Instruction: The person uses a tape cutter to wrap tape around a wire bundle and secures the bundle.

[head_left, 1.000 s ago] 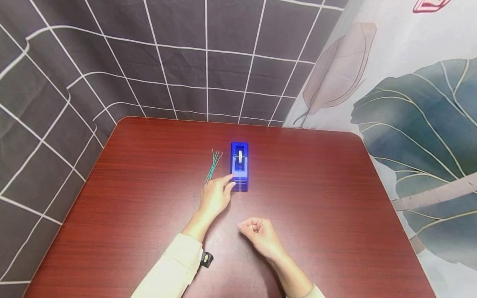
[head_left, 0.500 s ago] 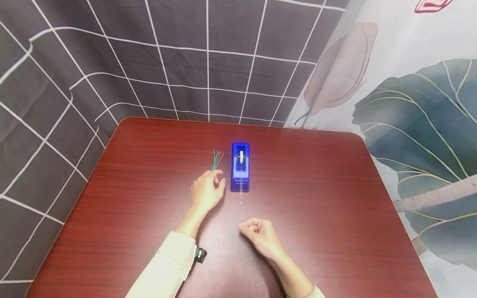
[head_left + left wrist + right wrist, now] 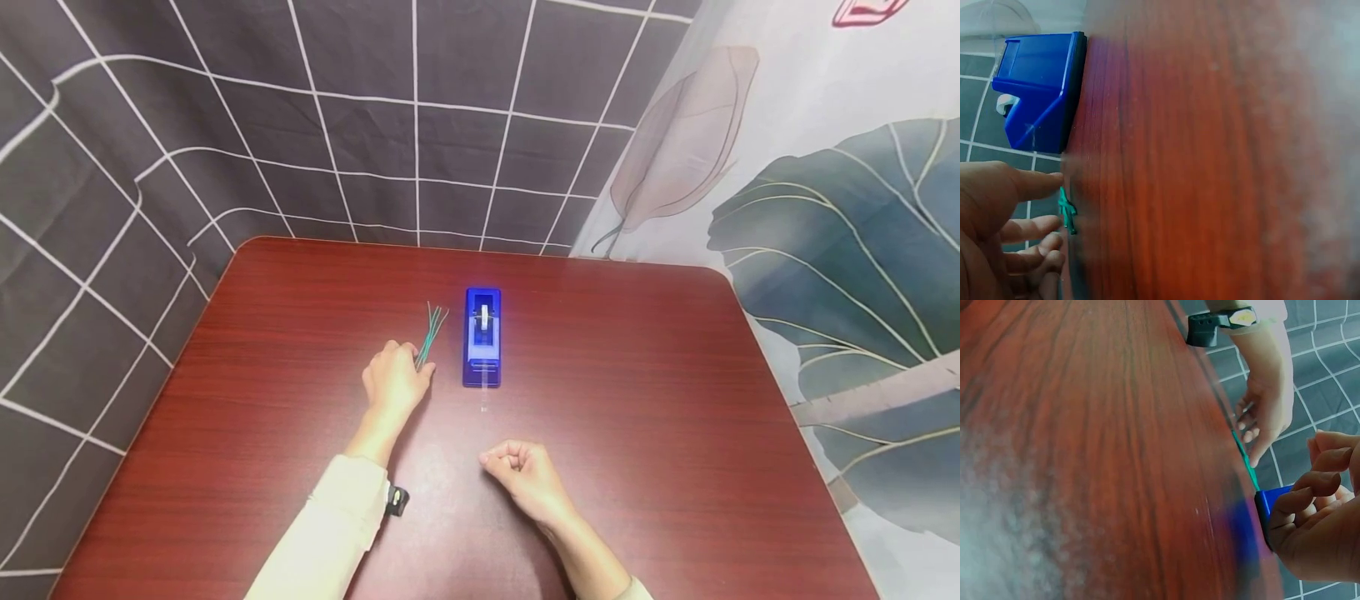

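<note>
A small bunch of thin green wire-like strands (image 3: 433, 327) lies on the table, left of a blue tape dispenser (image 3: 482, 337). My left hand (image 3: 393, 379) is at the near end of the strands. In the left wrist view its thumb and forefinger stand apart on either side of the green strands (image 3: 1067, 211). The dispenser holds a pale roll, and a clear strip of tape (image 3: 483, 398) hangs out from its near end. My right hand (image 3: 528, 479) rests nearer to me, fingers loosely curled, with nothing seen in it. The right wrist view shows those curled fingers (image 3: 1319, 487).
Everything stands on a reddish-brown wooden table (image 3: 637, 400) with rounded far corners. Behind and left hangs a dark grey cloth (image 3: 367, 125) with white grid lines. A leaf-patterned curtain (image 3: 840, 250) is at the right. A black wrist device (image 3: 397, 502) sits at my left cuff.
My left hand has left the tape dispenser and moved left to the near end of the green strands. More of the tape strip is uncovered. The right hand stays in place.
</note>
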Action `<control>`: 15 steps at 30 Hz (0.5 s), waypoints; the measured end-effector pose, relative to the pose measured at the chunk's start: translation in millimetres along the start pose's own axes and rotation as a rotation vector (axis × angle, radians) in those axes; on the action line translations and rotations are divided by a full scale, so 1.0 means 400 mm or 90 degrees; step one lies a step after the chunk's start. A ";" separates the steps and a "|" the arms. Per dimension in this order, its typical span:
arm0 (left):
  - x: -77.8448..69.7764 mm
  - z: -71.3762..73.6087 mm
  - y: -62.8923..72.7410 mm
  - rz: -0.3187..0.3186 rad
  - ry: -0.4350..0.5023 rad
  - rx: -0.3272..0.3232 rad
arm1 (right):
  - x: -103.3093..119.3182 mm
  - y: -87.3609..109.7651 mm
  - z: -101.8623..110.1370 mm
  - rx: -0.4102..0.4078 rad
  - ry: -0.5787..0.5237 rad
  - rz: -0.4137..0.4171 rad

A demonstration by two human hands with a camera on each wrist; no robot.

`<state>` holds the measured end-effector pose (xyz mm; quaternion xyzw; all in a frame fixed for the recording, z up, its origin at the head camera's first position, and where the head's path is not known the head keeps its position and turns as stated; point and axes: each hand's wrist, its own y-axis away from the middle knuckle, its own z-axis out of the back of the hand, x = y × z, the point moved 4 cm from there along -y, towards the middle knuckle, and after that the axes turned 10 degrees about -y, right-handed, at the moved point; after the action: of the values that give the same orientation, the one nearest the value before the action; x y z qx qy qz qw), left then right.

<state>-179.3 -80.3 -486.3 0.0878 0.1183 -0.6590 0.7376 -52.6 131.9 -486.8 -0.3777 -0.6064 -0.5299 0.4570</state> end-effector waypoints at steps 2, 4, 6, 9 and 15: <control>0.000 -0.001 -0.006 -0.003 -0.018 0.010 | 0.001 0.001 0.000 -0.001 0.002 -0.002; -0.001 0.001 -0.012 -0.008 -0.034 0.016 | 0.001 0.001 0.000 -0.001 0.004 -0.002; -0.003 0.005 -0.018 -0.012 -0.046 0.015 | 0.001 0.001 0.000 0.000 0.004 -0.002; -0.005 0.010 -0.026 -0.012 -0.064 0.009 | 0.000 0.001 0.000 0.002 0.000 -0.003; -0.005 0.017 -0.034 -0.004 -0.102 0.024 | -0.005 0.000 0.001 0.000 -0.007 -0.005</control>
<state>-192.7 -81.9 -479.0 0.0486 0.0469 -0.6682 0.7409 -52.1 132.3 -488.7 -0.3782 -0.6107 -0.5293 0.4515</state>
